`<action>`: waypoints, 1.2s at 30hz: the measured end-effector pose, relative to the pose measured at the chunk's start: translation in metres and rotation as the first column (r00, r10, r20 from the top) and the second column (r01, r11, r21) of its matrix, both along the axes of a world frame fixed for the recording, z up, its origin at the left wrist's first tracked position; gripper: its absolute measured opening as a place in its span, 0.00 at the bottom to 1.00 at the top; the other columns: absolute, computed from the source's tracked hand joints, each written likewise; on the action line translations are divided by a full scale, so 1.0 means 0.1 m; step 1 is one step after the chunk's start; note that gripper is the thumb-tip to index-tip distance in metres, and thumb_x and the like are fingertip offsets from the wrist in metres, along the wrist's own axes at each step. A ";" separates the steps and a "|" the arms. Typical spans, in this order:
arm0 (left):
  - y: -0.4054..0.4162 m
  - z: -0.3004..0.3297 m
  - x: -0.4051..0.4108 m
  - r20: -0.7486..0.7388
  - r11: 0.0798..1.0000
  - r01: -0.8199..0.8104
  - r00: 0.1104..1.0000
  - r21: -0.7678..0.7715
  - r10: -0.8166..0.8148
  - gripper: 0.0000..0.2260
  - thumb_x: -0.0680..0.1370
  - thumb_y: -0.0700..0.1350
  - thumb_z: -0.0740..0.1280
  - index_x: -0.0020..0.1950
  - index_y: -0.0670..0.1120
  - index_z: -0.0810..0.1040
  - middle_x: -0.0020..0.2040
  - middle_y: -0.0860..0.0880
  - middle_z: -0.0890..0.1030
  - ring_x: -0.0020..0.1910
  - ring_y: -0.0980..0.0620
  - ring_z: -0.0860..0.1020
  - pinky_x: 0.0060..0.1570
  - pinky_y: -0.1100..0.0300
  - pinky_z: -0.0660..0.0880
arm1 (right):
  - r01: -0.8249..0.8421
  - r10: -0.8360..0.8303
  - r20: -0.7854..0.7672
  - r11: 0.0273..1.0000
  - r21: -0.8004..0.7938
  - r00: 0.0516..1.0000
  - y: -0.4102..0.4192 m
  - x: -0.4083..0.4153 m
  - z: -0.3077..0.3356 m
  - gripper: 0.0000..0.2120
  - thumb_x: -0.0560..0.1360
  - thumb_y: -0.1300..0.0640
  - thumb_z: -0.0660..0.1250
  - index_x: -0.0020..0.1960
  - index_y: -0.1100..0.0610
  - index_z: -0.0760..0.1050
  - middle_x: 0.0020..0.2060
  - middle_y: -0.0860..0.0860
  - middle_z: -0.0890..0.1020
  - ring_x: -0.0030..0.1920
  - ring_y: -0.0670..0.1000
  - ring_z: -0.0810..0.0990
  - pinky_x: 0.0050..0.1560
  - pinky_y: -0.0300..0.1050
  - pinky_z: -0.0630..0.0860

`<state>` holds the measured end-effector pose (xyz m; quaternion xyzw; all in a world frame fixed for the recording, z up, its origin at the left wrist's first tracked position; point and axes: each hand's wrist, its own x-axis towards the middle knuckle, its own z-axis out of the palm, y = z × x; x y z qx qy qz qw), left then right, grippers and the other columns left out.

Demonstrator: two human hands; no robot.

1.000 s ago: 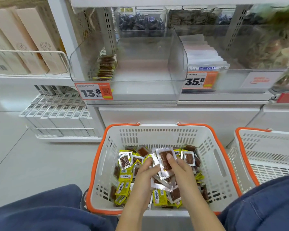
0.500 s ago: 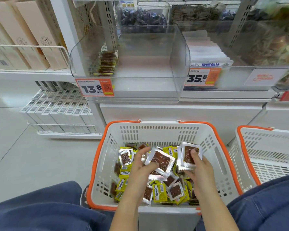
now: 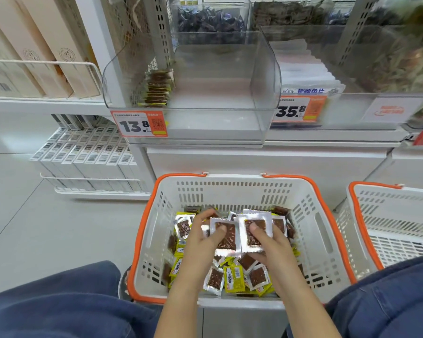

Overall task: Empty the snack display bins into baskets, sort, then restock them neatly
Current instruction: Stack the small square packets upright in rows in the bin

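Both hands work over the basket: left hand fingers clamped on one snack packet, right hand fingers clamped on another packet. They are held face-up, edges meeting between the thumbs, probably to square a stack for the display bin above.

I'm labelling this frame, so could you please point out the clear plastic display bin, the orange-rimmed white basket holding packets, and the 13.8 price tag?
Clear plastic display bin (image 3: pixel 264 76): head view, right side wall.
Orange-rimmed white basket (image 3: pixel 232 191): head view, far wall.
13.8 price tag (image 3: pixel 134 126): head view, printed digits.

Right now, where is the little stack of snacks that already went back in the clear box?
In the head view, the small snack stack stands against the left wall of the clear display bin, just above the 13.8 price tag.
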<state>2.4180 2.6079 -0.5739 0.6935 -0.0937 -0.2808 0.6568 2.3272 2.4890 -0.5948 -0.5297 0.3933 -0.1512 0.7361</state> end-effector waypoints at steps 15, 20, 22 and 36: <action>-0.12 -0.01 -0.11 -0.193 0.973 -0.217 0.961 -0.083 0.198 0.11 0.77 0.42 0.69 0.59 0.51 0.78 0.55 0.54 0.82 0.59 0.57 0.77 0.57 0.57 0.73 | -0.003 -0.001 0.055 0.997 0.073 0.998 0.21 0.05 0.10 0.12 0.78 0.53 0.65 0.60 0.44 0.73 0.54 0.42 0.78 0.47 0.47 0.79 0.50 0.47 0.82; -0.04 -0.04 -0.04 -0.259 0.848 -0.522 0.836 -0.098 0.484 0.09 0.77 0.38 0.68 0.55 0.50 0.81 0.51 0.50 0.85 0.51 0.57 0.82 0.49 0.63 0.75 | 0.067 -0.071 0.064 0.996 0.052 0.995 0.17 0.05 0.07 0.13 0.80 0.56 0.62 0.57 0.37 0.68 0.52 0.35 0.70 0.58 0.49 0.72 0.47 0.42 0.79; -0.03 -0.06 -0.02 -0.361 0.797 -0.586 0.782 -0.148 0.508 0.12 0.78 0.38 0.68 0.61 0.45 0.78 0.56 0.46 0.82 0.55 0.52 0.81 0.48 0.61 0.76 | 0.058 -0.060 0.063 0.998 0.030 0.996 0.18 0.05 0.07 0.15 0.81 0.57 0.61 0.54 0.35 0.66 0.54 0.37 0.70 0.58 0.48 0.71 0.44 0.39 0.78; -0.22 0.32 -0.09 -0.271 0.998 -0.053 0.961 0.018 0.056 0.23 0.73 0.46 0.65 0.69 0.52 0.74 0.66 0.52 0.77 0.64 0.49 0.75 0.61 0.52 0.72 | -0.090 0.099 0.095 0.992 -0.090 0.991 0.32 0.30 0.25 0.35 0.75 0.41 0.65 0.77 0.43 0.55 0.64 0.40 0.71 0.64 0.42 0.71 0.65 0.47 0.69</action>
